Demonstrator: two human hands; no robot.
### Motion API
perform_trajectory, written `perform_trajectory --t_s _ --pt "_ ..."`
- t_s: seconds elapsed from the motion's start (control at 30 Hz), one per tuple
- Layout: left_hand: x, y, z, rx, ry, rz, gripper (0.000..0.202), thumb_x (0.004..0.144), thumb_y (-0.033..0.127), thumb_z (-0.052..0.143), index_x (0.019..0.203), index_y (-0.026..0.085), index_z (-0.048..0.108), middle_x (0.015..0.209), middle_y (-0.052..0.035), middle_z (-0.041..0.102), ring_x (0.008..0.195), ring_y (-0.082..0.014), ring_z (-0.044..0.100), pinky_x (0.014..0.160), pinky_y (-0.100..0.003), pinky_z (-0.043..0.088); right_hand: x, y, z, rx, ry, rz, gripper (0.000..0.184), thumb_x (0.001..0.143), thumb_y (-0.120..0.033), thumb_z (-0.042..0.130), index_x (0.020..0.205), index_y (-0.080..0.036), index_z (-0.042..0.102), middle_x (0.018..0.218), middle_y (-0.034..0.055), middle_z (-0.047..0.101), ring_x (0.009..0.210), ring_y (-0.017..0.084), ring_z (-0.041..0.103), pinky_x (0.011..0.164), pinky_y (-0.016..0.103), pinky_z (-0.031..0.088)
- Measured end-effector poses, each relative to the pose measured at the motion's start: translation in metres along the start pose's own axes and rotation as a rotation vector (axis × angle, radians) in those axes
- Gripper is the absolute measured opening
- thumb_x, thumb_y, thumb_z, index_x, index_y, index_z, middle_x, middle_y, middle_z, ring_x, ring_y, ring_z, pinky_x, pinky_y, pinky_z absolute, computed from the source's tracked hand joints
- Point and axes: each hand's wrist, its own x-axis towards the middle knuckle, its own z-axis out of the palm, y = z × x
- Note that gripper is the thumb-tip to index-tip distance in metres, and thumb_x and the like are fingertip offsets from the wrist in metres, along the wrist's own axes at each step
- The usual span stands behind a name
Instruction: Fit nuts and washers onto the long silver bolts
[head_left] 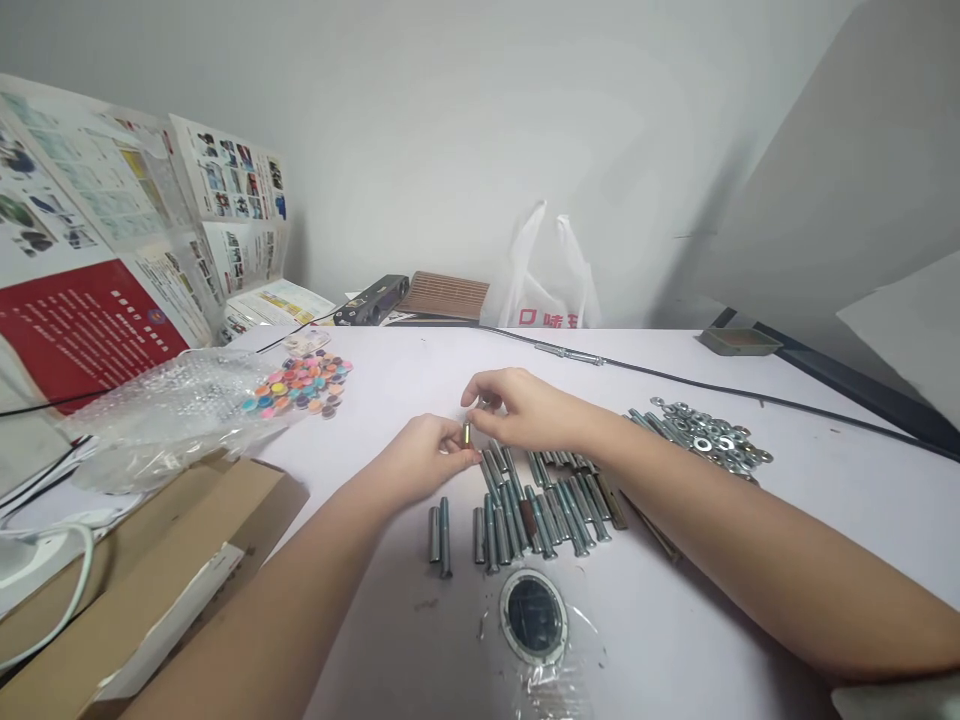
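My left hand (431, 452) pinches a small, shiny metal sleeve (466, 435) with a yellowish tint, held upright between thumb and fingers. Just above it is my right hand (517, 402), its thumb and fingers curled together near the sleeve's top. A small grey metal bit shows between those fingers, too small to name. Below both hands lie rows of metal bolts and sleeves (514, 525), one of them reddish brown. A separate bolt (445, 538) rests beside a sleeve (434, 535) to their left. My right forearm hides part of the rows.
Loose washers and nuts (701, 443) are piled at the right. Colourful discs (300, 385) lie by bubble wrap (180, 400) and a cardboard box (172, 570) at the left. A round glassy disc (533, 616) sits in front. A black cable (675, 378) and plastic bag (544, 275) are behind.
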Motion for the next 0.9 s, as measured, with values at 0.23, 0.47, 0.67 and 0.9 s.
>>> perform_trajectory --t_s 0.23,0.47,0.67,0.9 --pt "0.002 0.002 0.000 0.018 -0.013 -0.024 0.032 0.078 0.046 0.060 0.071 0.015 0.061 0.067 0.0015 0.058 0.064 -0.0121 0.049 0.059 -0.025 0.034 -0.004 -0.001 -0.008 0.161 -0.002 -0.010 0.018 0.082 -0.020 0.054 0.086 -0.011 0.069 0.080 0.0026 0.068 0.066 0.009 0.054 0.063 0.023 0.042" --pt "0.004 -0.003 0.003 0.056 0.005 0.044 0.028 0.079 0.041 0.059 0.072 0.014 0.061 0.067 0.0012 0.058 0.066 -0.0130 0.052 0.060 -0.026 0.035 -0.002 -0.001 0.000 0.225 -0.045 -0.036 0.022 0.084 -0.028 0.057 0.090 -0.012 0.069 0.078 0.0037 0.067 0.066 0.011 0.055 0.063 0.024 0.043" --pt "0.007 -0.007 0.004 0.035 -0.003 0.102 0.026 0.082 0.040 0.057 0.078 0.016 0.064 0.071 0.0023 0.060 0.071 -0.0138 0.054 0.064 -0.025 0.037 -0.002 0.004 0.009 0.222 -0.082 -0.045 0.027 0.085 -0.037 0.059 0.089 -0.013 0.069 0.074 0.0024 0.063 0.065 0.010 0.050 0.062 0.023 0.040" --pt "0.006 -0.007 0.003 0.051 -0.014 0.061 0.032 0.080 0.044 0.057 0.069 0.014 0.057 0.063 0.0035 0.049 0.064 -0.0104 0.043 0.056 -0.023 0.031 -0.004 0.009 0.016 0.195 -0.094 -0.030 0.030 0.087 -0.040 0.056 0.086 -0.012 0.067 0.068 0.0004 0.058 0.060 0.009 0.046 0.056 0.023 0.036"
